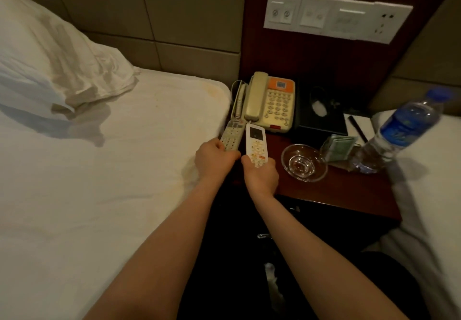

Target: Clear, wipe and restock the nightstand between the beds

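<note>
The dark wooden nightstand [344,192] stands between two beds. My left hand [212,158] grips the near end of a grey remote [232,136] at the nightstand's left edge. Beside it my right hand [262,175] holds the near end of a white remote with orange buttons [256,142]. Behind the remotes sits a beige telephone [270,102]. A glass ashtray [304,162] lies to the right of my right hand. A water bottle with a blue label [401,130] stands tilted at the right edge, next to folded green paper [339,147], a notepad with a pen [358,125] and a black tissue box [320,110].
The left bed [99,170] has a white sheet and a rumpled pillow [50,62]. The right bed's edge [429,170] borders the nightstand. A white switch and socket panel [336,16] is on the wall above. The floor below is dark.
</note>
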Motion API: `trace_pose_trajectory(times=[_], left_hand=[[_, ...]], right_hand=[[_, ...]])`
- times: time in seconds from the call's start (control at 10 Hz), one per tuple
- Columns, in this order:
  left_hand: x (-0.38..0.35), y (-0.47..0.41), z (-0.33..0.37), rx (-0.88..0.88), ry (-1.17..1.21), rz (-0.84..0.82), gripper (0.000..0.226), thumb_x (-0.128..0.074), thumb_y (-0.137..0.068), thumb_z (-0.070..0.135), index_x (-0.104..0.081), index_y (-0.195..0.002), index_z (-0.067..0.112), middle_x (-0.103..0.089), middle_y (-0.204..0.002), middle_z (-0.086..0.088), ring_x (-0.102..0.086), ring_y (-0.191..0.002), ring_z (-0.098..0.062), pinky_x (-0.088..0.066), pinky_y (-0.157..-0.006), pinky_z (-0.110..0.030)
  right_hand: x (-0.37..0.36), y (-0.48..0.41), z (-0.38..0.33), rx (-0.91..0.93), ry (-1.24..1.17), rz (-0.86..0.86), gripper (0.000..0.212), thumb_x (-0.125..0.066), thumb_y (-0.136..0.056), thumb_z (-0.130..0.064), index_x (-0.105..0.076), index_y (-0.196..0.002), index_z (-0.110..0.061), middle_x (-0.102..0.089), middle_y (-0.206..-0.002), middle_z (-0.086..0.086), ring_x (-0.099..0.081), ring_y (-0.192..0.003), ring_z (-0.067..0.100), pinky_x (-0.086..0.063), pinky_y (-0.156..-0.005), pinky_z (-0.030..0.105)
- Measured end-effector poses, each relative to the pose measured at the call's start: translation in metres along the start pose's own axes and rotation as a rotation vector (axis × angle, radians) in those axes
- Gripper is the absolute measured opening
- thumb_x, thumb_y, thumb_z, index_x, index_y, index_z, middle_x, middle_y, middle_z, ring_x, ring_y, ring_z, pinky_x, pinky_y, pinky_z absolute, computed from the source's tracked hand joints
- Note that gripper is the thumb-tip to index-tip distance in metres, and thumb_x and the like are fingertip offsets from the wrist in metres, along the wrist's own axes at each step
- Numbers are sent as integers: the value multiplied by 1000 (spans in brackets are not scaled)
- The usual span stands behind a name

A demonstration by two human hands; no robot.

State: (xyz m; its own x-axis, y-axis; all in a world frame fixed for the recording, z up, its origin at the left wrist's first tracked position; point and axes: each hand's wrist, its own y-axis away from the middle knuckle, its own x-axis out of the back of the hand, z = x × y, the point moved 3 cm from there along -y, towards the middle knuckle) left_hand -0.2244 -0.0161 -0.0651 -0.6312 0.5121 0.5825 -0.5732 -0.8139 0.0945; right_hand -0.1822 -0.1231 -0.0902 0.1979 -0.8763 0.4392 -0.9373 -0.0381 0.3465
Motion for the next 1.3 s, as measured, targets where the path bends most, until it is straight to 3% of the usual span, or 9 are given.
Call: trace_pose_trajectory(times=[0.2,0.4,0.6,0.8,1.0,1.1,1.3], left_hand=[[-23,18,-2,-76,-31,-30,39,-73,-64,20,-34,-56,17,-41,-55,3,-42,-55,-17,-28,-46,-24],[-34,16,-11,-33,-51,-9,42,-74,-66,22,-33,-56,17,-41,-57,3,-41,-53,-15,-25,-46,-23],[-46,11,-22,-36,-62,-34,40,-74,-65,23,-35,-58,17,-54,-72,-6,-50,-65,-21,-30,-55,-26],[-54,11,-29,-57,-48,-19,29,-71,-69,19,-44,-78,14,-59,-96,-12,-52,-79,-23,-31,-63,-26],[-56,13,-29,-82,-62,-81,46,-75,-72,18,-47,-106,6,-51,-118,-16,-49,-111,-32,-39,-83,-32],[-52,15,-25,-72,-97,-143,61,-76,-72,16,-41,-121,3,-43,-128,-18,-44,-119,-34,-37,-94,-35],[-39,23,-21,-30,-99,-210,63,-70,-74,6,-36,-127,4,-38,-132,-21,-39,-124,-35,-37,-98,-36]], right_hand=[[16,-9,19,-24,1,67,61,-67,-81,-36,-41,-128,-6,-56,-125,13,-56,-113,32,-47,-86,35],[12,-16,20,1,19,56,62,-64,-85,-29,-34,-133,-4,-51,-130,14,-53,-117,32,-46,-89,38],[10,-23,24,39,160,31,65,-62,-87,-33,-31,-136,-4,-44,-134,14,-51,-117,33,-45,-89,40],[9,-22,22,43,204,31,68,-62,-87,-28,-26,-137,1,-32,-137,18,-50,-115,37,-46,-88,40],[9,-19,22,2,156,30,73,-64,-87,-25,-22,-140,2,-30,-135,18,-51,-116,37,-46,-92,39],[12,-14,23,7,164,15,76,-65,-86,-24,-20,-141,3,-28,-137,17,-51,-117,35,-46,-93,37],[28,-2,25,25,208,-55,72,-66,-86,-21,-25,-139,4,-27,-139,18,-49,-120,35,-44,-95,37]])
